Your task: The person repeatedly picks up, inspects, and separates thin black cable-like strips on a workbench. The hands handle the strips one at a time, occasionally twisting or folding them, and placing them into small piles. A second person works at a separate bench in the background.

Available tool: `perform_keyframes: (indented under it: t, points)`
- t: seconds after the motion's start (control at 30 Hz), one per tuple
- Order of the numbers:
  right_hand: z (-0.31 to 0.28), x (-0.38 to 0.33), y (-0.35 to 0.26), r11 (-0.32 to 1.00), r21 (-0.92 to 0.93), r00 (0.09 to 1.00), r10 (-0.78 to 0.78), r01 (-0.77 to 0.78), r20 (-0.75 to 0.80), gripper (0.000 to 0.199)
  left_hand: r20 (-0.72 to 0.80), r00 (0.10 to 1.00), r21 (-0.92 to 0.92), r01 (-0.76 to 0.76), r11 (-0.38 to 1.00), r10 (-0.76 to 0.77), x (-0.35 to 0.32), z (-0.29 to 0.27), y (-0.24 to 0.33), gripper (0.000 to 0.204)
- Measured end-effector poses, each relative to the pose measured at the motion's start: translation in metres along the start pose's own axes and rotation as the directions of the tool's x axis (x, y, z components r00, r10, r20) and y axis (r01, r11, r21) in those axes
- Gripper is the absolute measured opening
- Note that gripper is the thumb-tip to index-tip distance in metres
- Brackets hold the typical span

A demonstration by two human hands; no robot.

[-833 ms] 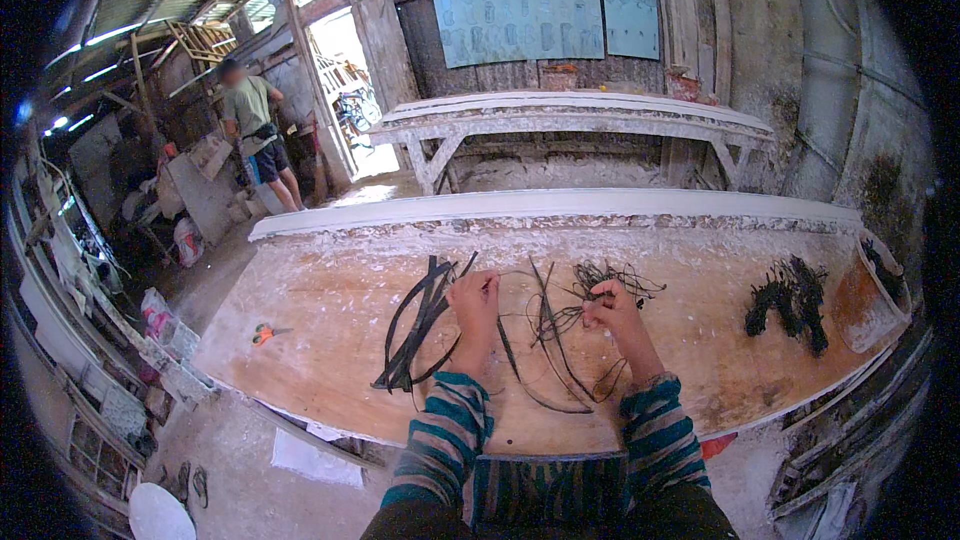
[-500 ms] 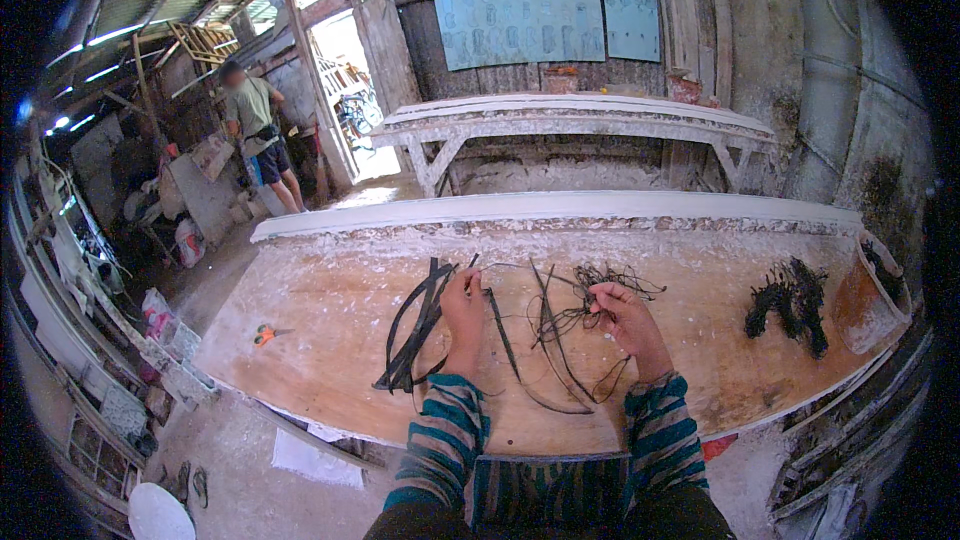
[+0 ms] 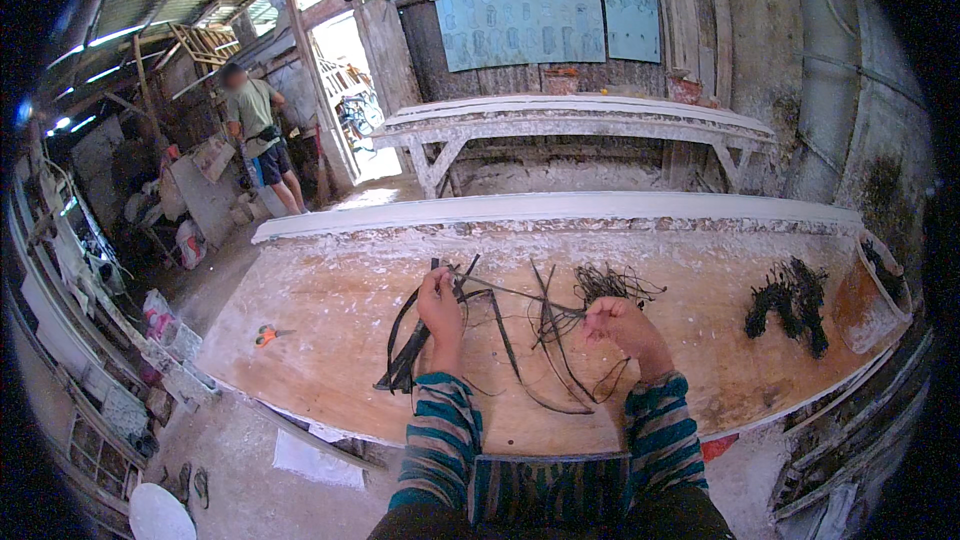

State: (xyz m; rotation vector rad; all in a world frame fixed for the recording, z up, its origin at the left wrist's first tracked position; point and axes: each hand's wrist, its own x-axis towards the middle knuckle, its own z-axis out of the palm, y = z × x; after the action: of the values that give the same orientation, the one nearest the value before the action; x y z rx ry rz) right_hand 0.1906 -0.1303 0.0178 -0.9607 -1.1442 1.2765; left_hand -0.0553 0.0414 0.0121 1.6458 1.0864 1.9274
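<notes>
A thin black strip [image 3: 520, 292] is drawn nearly straight between my two hands, above the wooden tabletop [image 3: 330, 290]. My left hand [image 3: 440, 312] is closed in a pinch on its left end, over a bundle of flat black strips [image 3: 403, 365]. At the other end, my right hand [image 3: 622, 330] pinches it too, its fingertips slightly blurred. Just beyond that hand lies a tangle of thin black strings [image 3: 612, 283]. More loose black strips [image 3: 510, 350] curve across the wood between my forearms.
Orange-handled scissors [image 3: 268, 335] lie at the left. A knotted black clump [image 3: 788, 308] sits at the right beside a stained orange bucket [image 3: 868, 305]. A whitish raised ledge [image 3: 560, 206] runs along the far edge. A person [image 3: 258, 135] stands at the back left.
My left hand has moved left, away from my right hand, pulling the strip that hung slack and curved into a near-straight line. My right hand has turned slightly and dropped a little.
</notes>
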Motion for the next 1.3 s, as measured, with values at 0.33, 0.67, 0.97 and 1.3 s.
perform_keyframes:
  t: [0.33, 0.67, 0.97, 1.3]
  points:
    - [-0.012, -0.003, -0.003, 0.734, 0.551, 0.915, -0.364, 0.398, -0.176, 0.008, 0.216, 0.975, 0.200, -0.092, 0.976, 0.048, -0.005, 0.007, -0.011, 0.009]
    - [0.017, 0.008, -0.005, 0.926, 0.263, 0.913, -0.161, 0.271, -0.375, 0.010, 0.678, 0.657, -0.054, 0.493, 0.868, -0.331, -0.046, 0.036, -0.004, 0.011]
    - [0.022, 0.019, 0.030, 0.994, -0.085, 0.917, -0.093, 0.065, -0.388, 0.009, 0.865, 0.392, -0.110, 0.756, 0.645, -0.312, -0.074, 0.041, 0.039, 0.022]
    - [0.033, 0.015, 0.021, 0.993, -0.103, 0.937, -0.088, 0.056, -0.339, 0.010, 0.827, 0.493, -0.188, 0.697, 0.692, -0.272, -0.085, 0.049, 0.036, 0.012]
